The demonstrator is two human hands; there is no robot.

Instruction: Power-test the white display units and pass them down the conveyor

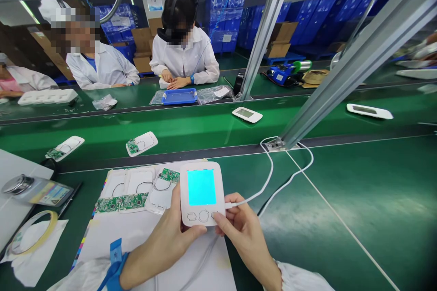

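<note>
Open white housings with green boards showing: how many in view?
5. Belt: left housing, right housing. White sheet, left to right: first housing, second housing, third housing, partly hidden by the left hand. More may be hidden.

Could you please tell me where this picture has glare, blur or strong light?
Head view: the screen glows bright cyan, without readable detail; head view: pale glare lies on the green table at right; head view: the upper right edge looks smeared.
</note>
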